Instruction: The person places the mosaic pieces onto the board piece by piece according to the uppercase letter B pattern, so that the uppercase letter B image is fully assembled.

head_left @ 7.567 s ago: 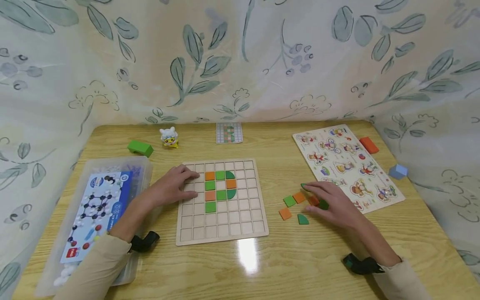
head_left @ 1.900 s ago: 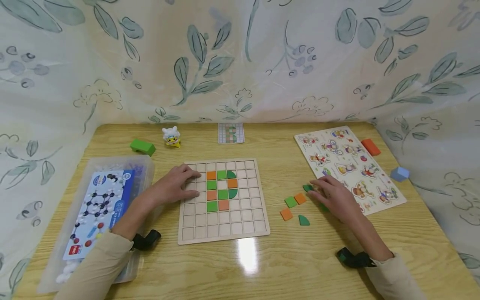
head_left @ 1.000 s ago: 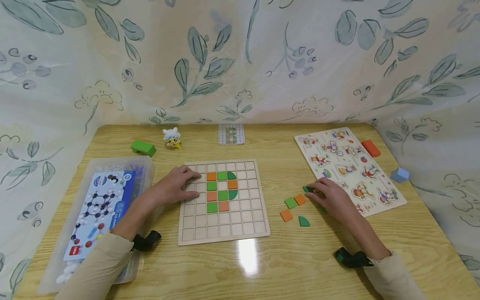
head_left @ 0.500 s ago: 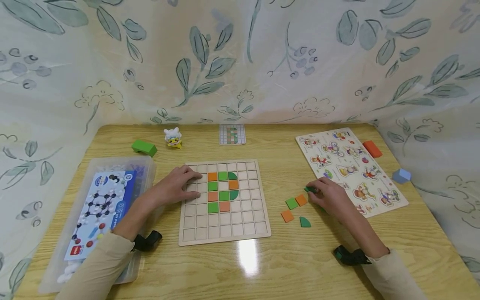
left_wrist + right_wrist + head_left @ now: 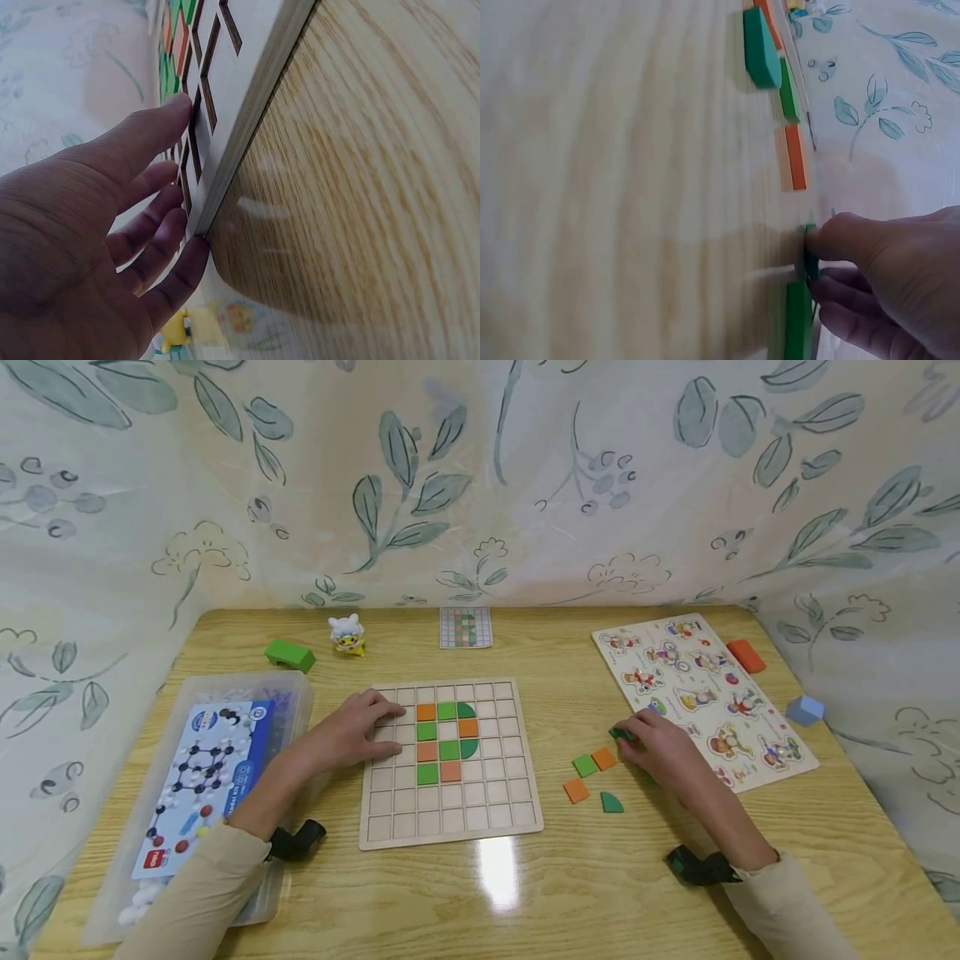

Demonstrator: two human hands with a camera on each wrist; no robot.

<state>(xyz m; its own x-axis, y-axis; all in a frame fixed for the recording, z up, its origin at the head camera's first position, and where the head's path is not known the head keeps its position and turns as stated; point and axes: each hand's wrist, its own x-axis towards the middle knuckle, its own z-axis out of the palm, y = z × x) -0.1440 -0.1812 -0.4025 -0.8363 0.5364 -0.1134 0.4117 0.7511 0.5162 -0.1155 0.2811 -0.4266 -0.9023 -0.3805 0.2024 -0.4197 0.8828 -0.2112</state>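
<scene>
One plastic box [image 5: 300, 695] with white pieces [image 5: 141, 903] lies at nine o'clock of one wooden board [image 5: 453, 817] holding ten tiles [image 5: 427, 773]. The relaxed left hand [image 5: 351, 733] touches the board; at three o'clock, the right hand [image 5: 662, 748] pinches one green tile [image 5: 621, 735].

Pale, leaf-patterned cloth [image 5: 525, 543] hangs around my wood-grained table [image 5: 585, 893] on three sides, and a white glare [image 5: 498, 870] shines off its near half, in front of me.
</scene>
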